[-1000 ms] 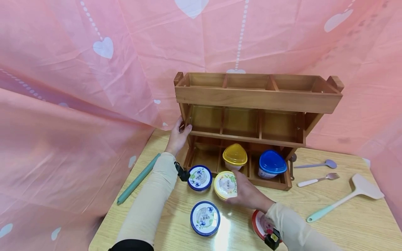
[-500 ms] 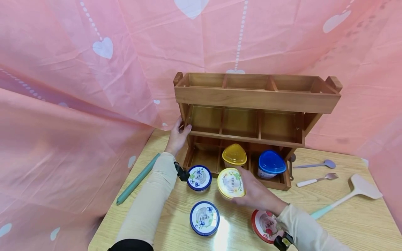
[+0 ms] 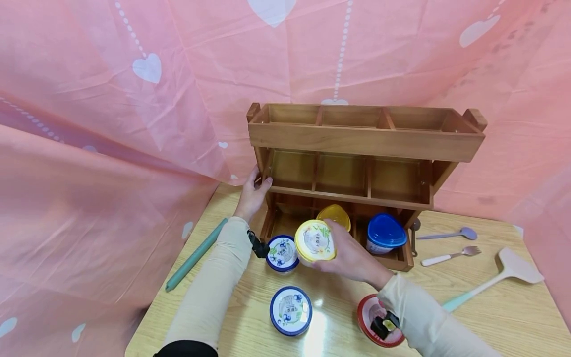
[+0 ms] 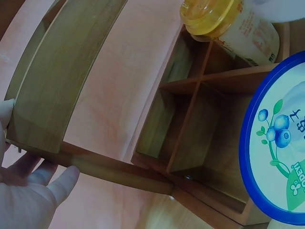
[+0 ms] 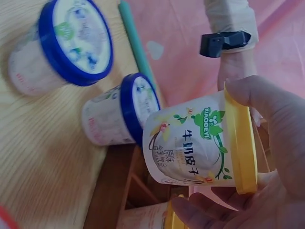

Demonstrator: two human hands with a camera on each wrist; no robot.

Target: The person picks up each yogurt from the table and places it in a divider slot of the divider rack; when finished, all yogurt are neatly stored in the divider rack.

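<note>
A white tub with a yellow lid is in my right hand, raised in front of the wooden rack. In the right wrist view, thumb and fingers hold that tub around its lid. My left hand grips the left end of the rack's middle tier; the left wrist view shows fingers beneath the wood. Close to the held tub stands a blue-lidded tub, partly covered by it. The bottom tier holds a yellow-lidded cup, partly hidden, and a blue-lidded cup.
Another blue-lidded tub stands nearer me. A red-lidded tub is under my right wrist. To the right lie a purple spoon, a fork and a spatula. A green stick lies left.
My right hand has lifted the yellow-lidded tub from the table, first slightly right, then up and left toward the rack. The left hand stays on the rack.
</note>
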